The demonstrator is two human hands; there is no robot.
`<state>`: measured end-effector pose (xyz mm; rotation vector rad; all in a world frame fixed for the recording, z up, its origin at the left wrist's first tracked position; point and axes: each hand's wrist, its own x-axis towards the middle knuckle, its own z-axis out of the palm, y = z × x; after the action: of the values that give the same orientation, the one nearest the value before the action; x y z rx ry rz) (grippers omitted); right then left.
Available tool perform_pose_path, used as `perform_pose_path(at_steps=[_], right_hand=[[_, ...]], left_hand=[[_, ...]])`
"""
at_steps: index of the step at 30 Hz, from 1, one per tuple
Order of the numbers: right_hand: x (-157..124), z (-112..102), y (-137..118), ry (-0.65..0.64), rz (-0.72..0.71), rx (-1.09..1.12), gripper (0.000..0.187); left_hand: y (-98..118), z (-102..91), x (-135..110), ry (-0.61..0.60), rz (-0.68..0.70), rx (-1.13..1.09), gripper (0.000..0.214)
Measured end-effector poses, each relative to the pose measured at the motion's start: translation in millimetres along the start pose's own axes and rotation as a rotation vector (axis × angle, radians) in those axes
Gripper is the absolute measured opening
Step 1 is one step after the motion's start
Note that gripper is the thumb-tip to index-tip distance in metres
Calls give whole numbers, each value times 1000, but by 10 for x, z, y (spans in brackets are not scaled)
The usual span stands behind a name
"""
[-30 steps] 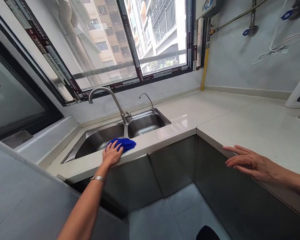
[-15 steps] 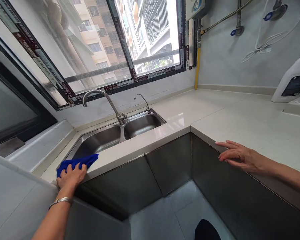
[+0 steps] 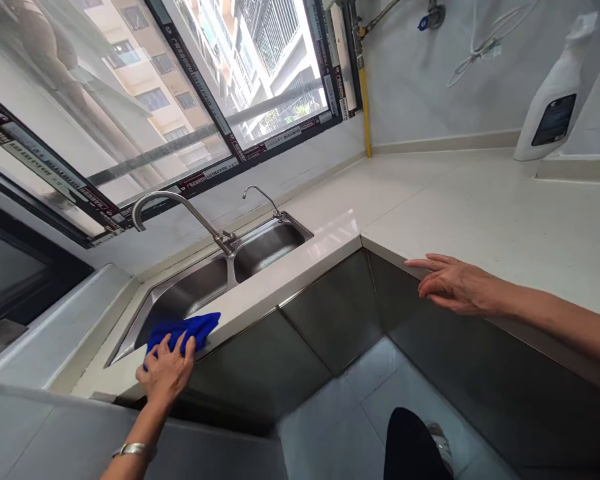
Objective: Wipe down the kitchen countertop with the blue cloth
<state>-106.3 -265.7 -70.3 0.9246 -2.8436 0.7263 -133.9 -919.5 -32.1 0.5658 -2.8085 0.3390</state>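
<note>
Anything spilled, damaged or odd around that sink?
No spill or damage stands out around the sink or the blue cloth under the left hand. One oddity: printed strips cover parts of the dark window frame above, perhaps leftover protective film.

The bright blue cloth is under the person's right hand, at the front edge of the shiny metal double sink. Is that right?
Not quite, the hand is wrong. The head view shows the bright blue cloth under the person's left hand, at the front edge of the shiny metal double sink.
</note>
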Motion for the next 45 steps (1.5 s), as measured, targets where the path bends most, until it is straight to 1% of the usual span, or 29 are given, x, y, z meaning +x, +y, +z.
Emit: perform_pose_path(at_steps=[3,6,8,10,13,17,21,23,29,33,38,41,43,45], right_hand=[[10,22,8,10,2,-25,23],[20,17,9,-3,-2,-19,23],[23,-9,0,-14,9,-2,23],[22,-45,-13,-5,45,21,23],[14,-98,-39,0,84,53,25],[12,-137,-85,-12,75,53,26],[29,-144,-110,-16,64,45,25],[40,-144,-107,-20,66,40,24],[68,-168,-114,-43,66,22,25],[69,-183,-120,-48,80,15,24],[63,-186,-117,-35,129,36,20],[74,-199,-143,-34,135,31,21],[84,-215,-166,-41,117,25,23],[90,-233,-183,-46,108,31,23]], left_hand=[[268,-13,-138,27,115,25,58],[613,-25,-243,142,244,32,55],[829,-19,-268,217,286,4,54],[994,10,-266,257,289,-36,54],[1123,98,-277,332,267,-104,55],[1143,268,-412,417,224,-193,53],[1133,458,-596,405,174,-274,55],[1172,524,-660,385,165,-324,56],[1446,592,-795,347,48,-490,63],[1594,722,-880,309,26,-515,64],[1795,946,-1012,269,39,-513,65],[1907,1088,-1067,229,108,-501,62],[1970,1180,-1046,200,152,-492,57],[2027,1253,-981,208,127,-485,52]])
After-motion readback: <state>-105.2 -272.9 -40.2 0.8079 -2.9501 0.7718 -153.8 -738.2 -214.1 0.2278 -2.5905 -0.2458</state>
